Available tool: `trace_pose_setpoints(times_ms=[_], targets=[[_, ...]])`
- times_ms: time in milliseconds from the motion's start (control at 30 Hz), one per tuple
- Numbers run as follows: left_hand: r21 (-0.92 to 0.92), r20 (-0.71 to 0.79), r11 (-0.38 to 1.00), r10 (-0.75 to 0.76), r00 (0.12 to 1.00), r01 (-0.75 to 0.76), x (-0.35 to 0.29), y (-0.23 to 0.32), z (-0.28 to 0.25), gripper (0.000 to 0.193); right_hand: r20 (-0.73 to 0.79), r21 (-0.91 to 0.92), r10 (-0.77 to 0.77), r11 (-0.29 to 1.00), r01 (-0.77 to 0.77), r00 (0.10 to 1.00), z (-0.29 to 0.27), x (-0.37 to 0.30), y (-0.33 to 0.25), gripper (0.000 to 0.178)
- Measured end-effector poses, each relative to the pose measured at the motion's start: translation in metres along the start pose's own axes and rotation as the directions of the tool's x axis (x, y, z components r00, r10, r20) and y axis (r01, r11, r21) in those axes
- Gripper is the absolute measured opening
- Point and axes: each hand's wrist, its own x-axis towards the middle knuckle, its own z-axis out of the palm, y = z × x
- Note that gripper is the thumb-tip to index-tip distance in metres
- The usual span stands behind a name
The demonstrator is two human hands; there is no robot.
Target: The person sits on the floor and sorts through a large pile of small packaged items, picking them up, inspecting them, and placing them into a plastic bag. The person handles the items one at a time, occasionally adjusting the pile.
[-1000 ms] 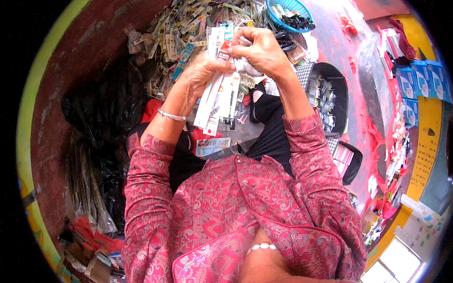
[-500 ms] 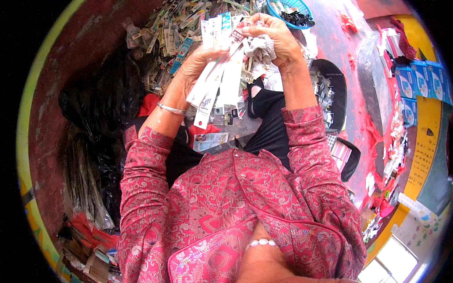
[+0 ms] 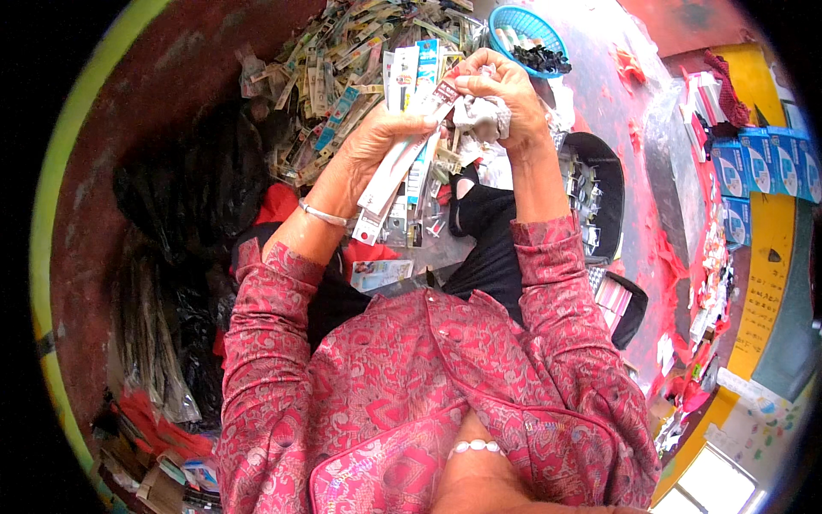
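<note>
Head view: your strips (image 3: 396, 174) lie fanned in front of you, between your two hands and nearer the left, their long axis slanting from low on the left, towards your lap, to high on the right. Your left hand (image 3: 377, 137) is closed on them around mid-length, thumb laid across the front ones; its fingers are mostly hidden behind, so you cannot tell how they are spread. Your right hand (image 3: 514, 101) sits just to the right of the fan's upper end, half closed, a crumpled white cloth (image 3: 481, 117) bunched in its curled fingers. Its thumb and forefinger come almost together at the red-brown top of the front strip, seemingly touching it, though whether they pinch it is unclear. So that top end is your right hand's side, while the lower ends hang free below your left. Beyond them spreads the pile (image 3: 330, 73), with the blue basket (image 3: 535, 24) past your right hand.
</note>
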Motion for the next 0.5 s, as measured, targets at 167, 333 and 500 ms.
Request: trace_pose_setpoints(times_ms=[167,333,500], targets=[[-0.132,0.019,0.99,-0.038,0.999,0.041,0.0,-0.004,-0.007,0.037,-0.005,-0.02,0.001,1.0,-0.001,1.0,0.001,0.0,-0.002,0.013],[-0.282,0.044,0.955,-0.083,0.996,0.092,0.004,-0.002,-0.008,0.04,0.018,-0.064,-0.008,0.998,0.01,1.0,-0.005,0.001,-0.003,0.011],[-0.377,0.037,0.919,-0.109,0.993,0.115,0.005,-0.002,-0.007,0.04,0.007,-0.071,-0.044,0.996,0.044,0.999,-0.004,-0.001,-0.006,0.011]])
